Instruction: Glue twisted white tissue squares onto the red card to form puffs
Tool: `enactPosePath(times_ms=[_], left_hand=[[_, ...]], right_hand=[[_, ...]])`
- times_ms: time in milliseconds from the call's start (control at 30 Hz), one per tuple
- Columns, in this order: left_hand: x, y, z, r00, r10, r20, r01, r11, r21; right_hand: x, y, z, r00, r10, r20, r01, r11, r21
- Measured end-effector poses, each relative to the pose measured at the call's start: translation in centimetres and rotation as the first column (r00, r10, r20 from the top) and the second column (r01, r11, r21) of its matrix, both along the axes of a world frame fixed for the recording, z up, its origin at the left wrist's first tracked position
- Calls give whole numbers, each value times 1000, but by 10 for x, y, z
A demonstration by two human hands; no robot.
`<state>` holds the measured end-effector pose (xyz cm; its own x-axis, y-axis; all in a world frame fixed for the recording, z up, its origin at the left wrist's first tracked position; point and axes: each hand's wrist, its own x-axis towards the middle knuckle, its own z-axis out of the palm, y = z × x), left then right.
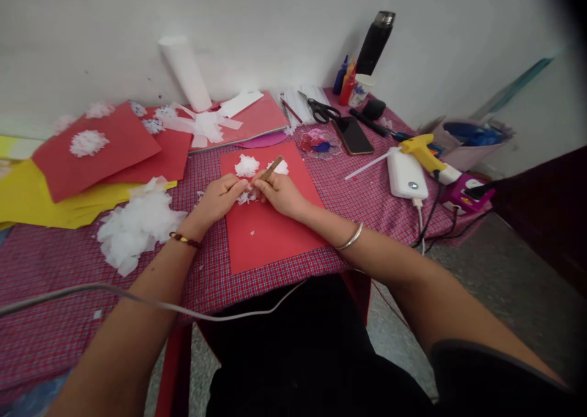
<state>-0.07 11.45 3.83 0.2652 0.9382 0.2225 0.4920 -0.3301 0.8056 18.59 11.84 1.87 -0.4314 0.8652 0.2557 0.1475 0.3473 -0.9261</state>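
A red paper sheet (pixel 270 239) lies in front of me with small tufts of ruffled white paper on it. One white tuft (pixel 246 166) sits beyond my fingers, and another tuft (pixel 280 167) is partly behind a brown stick (pixel 274 167). My right hand (pixel 285 195) is closed around this stick, which points up and away. My left hand (pixel 219 198) is closed too, thumb and fingers pinched beside the right fingertips; what they pinch is too small to make out. Just under both hands is a third paper tuft (pixel 246 198), partly hidden.
Loose white paper pieces (pixel 137 224) are heaped at left, near red sheets (pixel 114 142) bearing ruffled flowers. Scissors (pixel 321 108), a phone (pixel 353 134), a white power bank (pixel 406 173) and a yellow glue gun (pixel 419 148) lie right. A pale cable (pixel 192 313) crosses the front.
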Motion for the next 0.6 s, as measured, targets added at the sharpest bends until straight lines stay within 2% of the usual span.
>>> enactPosePath(times_ms=[100,167,267,333,400,467,500,533,567,600], left_hand=[[-1,-1,1,985,-55,-162,64,997,53],[0,-2,0,981,-55,-184,66,996,56],[1,-3,-1,992,-30,-126,29,1000,-5],[-4,-2,3,999,13,36,-9,992,-122],[-18,-3,15,947,128,295,-59,970,-234],[-40,-9,37,806,285,519,-169,951,-259],[-53,-15,49,749,343,567,-261,939,-223],[-65,-24,61,690,416,593,-395,902,-173],[-77,-35,72,667,453,591,-488,865,-112],[-88,-48,79,685,481,546,-536,841,-68]], right_hand=[[2,-2,5,999,31,-27,-31,1000,2],[4,-1,9,997,14,-79,-16,999,-30],[6,4,14,979,-76,-189,44,985,-166],[8,7,17,953,-146,-264,64,953,-297],[10,9,20,922,-216,-322,68,908,-414],[13,10,23,897,-268,-353,59,862,-504],[14,10,24,886,-291,-362,55,839,-541],[15,10,26,875,-312,-370,48,817,-575],[16,10,26,864,-330,-380,40,797,-603],[17,10,27,853,-346,-390,30,779,-626]])
